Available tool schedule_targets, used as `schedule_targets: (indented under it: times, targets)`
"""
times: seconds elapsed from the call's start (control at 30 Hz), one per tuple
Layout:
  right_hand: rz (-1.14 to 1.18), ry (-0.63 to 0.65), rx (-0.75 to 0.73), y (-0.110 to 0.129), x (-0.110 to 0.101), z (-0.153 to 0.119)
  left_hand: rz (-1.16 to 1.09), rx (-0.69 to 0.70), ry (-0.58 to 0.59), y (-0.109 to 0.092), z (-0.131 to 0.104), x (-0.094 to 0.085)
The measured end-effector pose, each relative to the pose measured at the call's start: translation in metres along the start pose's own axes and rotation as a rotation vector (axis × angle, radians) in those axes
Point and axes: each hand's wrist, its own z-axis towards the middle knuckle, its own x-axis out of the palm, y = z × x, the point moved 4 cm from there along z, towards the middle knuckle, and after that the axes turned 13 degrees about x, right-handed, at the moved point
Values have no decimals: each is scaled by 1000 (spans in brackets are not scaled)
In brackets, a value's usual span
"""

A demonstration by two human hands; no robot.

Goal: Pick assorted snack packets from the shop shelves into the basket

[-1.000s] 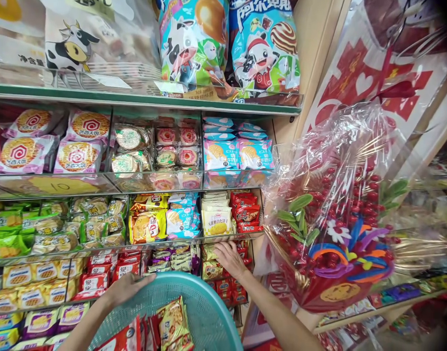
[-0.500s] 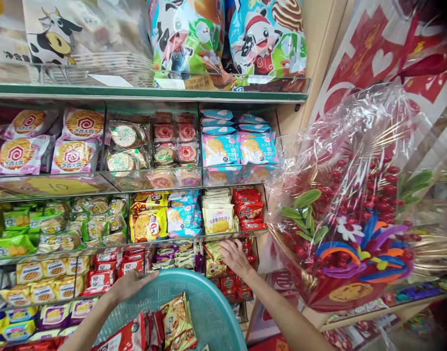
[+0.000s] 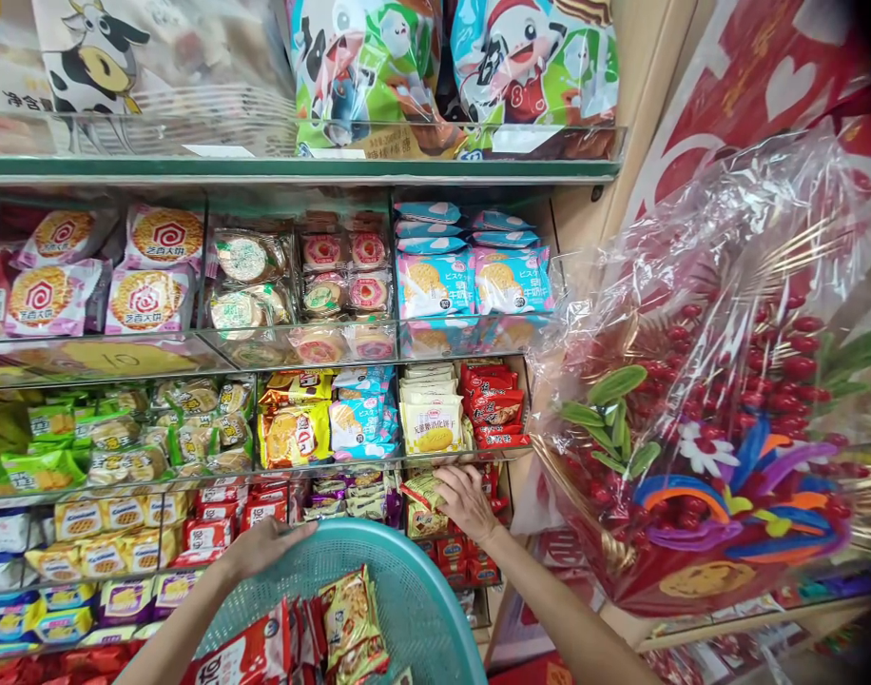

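My left hand (image 3: 268,549) grips the upper left rim of a teal plastic basket (image 3: 428,580), its thumb along the rim. Inside the basket lie red snack packets (image 3: 254,652) and yellow-gold packets (image 3: 354,623). My right hand (image 3: 465,499) reaches into a shelf compartment beyond the basket, its fingers curled over yellow-green packets (image 3: 425,504), one of which sits tilted against the fingertips. Just above that hand are cream-coloured biscuit packets (image 3: 434,428) and red packets (image 3: 493,409) behind a clear shelf edge.
A cellophane-wrapped bouquet (image 3: 706,476) with red berries stands out at the right, close to my right forearm. Clear shelf dividers and lips front the rows of biscuits (image 3: 146,300). Large cow-print bags (image 3: 371,76) fill the top shelf (image 3: 264,171).
The view has shifted slightly. A yellow-green packet at my right fingertips now sits more raised and tilted. My left hand stays on the basket rim.
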Motion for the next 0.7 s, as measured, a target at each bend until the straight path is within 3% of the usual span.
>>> schedule_targets:
  times: [0.4, 0.57, 0.7]
  targets:
    - [43, 2, 5, 9, -5, -1, 75, -49, -8, 6, 4, 1]
    - [104, -46, -15, 24, -26, 5, 109, -38, -52, 9, 6, -2]
    - [281, -23, 33, 58, -48, 16, 99, -42, -47, 6, 2, -3]
